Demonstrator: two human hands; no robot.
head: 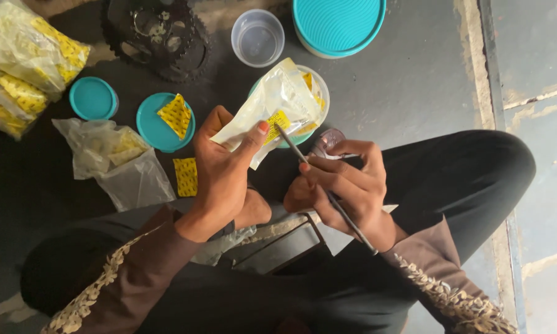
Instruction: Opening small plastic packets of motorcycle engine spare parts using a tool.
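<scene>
while the left hand (224, 162) pinches a clear plastic packet (271, 106) over the white tub (320, 91), thumb on top, the right hand (343, 182) beside it grips a thin metal rod (328, 193), tip touching the packet.

This looks like a small workshop or parts-packing spot run on the ground: a person sits cross-legged on a bare concrete floor (414, 80) with cracked slabs beside it. A toothed metal sprocket (157, 36) lies there among heaps of small plastic packets (25, 62) with yellow labels, teal lids (93, 98) and a clear plastic tub (257, 37), all oily and dim
</scene>
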